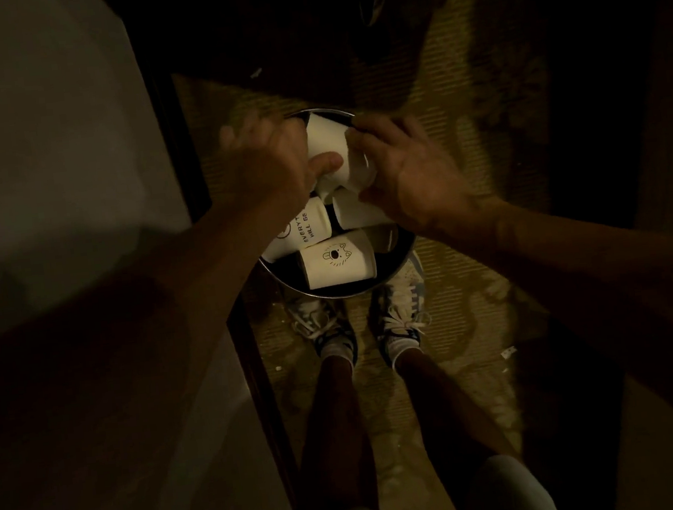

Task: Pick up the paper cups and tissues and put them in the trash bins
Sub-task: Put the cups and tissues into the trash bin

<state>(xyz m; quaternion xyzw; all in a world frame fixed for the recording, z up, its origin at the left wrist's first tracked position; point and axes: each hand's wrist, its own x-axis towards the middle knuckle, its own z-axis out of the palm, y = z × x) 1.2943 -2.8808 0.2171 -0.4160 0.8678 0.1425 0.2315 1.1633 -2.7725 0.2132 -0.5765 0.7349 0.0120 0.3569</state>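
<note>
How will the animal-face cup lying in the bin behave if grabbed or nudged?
The animal-face cup looks like thin paper: probably light, and easily crushed by a firm squeeze. It lies on its side in the trash bin, so a nudge would likely roll it in a curve.

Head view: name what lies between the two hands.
A tilted white paper cup, in the head view: the left hand grips it, the right hand touches its other side, above the metal bin.
</note>
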